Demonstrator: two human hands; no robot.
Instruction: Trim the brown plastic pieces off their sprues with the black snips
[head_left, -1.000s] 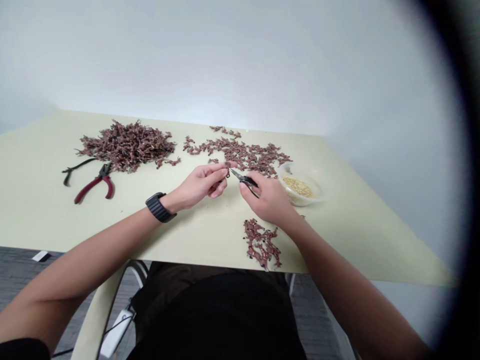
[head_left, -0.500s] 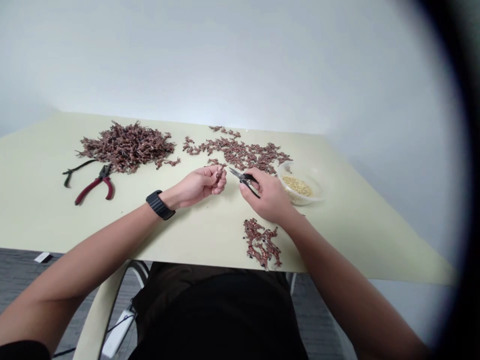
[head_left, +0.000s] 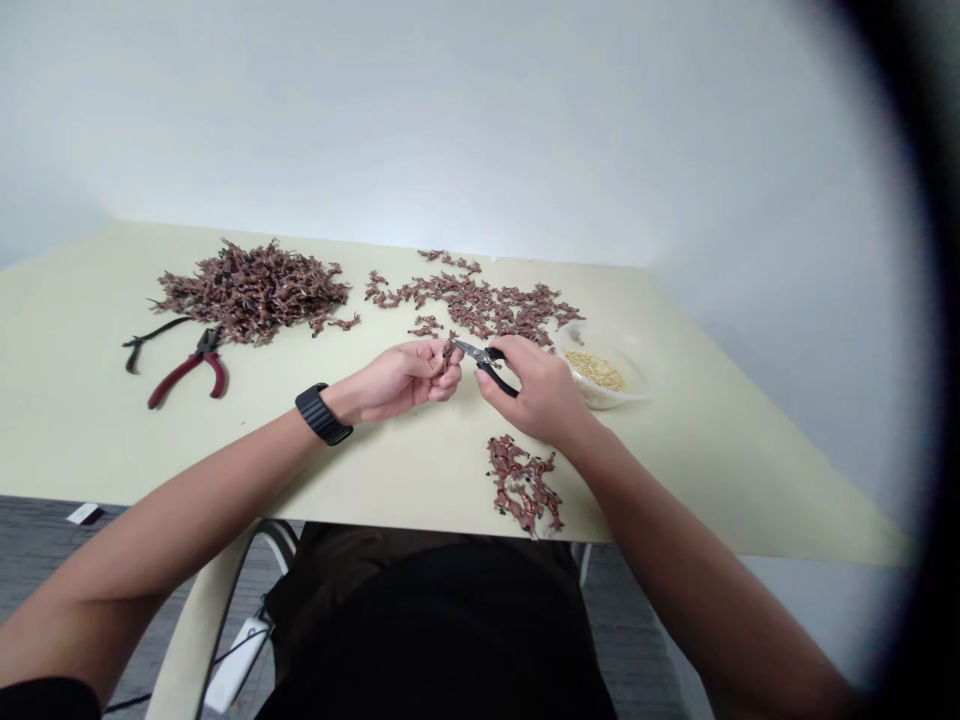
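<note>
Left hand: my left hand [head_left: 409,378] is closed, with thumb and fingertips pinched on one small brown piece [head_left: 448,349]. It is held just above the bench [head_left: 390,470], palm turned toward me.
Right hand: my right hand [head_left: 536,395] is clamped round the black handles of the snips [head_left: 486,361], knuckles up.
Snips: the metal tips point left and meet the piece at its right edge. I cannot tell whether the blades are parted or closed on it.
Hands, relative: close together near the middle of the bench, fingertips almost touching across the piece.
Piece: too small to make out its form. It has the same brown colour as the heaps.
Far-left heap [head_left: 255,290]: a dense mound of brown pieces, well apart from my hands.
Far-centre scatter [head_left: 487,305]: a looser, flatter spread of the same pieces, just beyond my hands.
Near heap [head_left: 525,487]: a small cluster by the front edge, just below my right wrist.
Bowl [head_left: 634,385]: clear plastic, just right of my right hand, holding fine yellowish bits.
Pliers [head_left: 187,370]: red handles, lying flat on the bench in front of the far-left heap.
Black tool [head_left: 150,338]: thin and dark, lying left of the pliers. Its type is not clear.
Watch [head_left: 322,413]: a black band on my left wrist.
</note>
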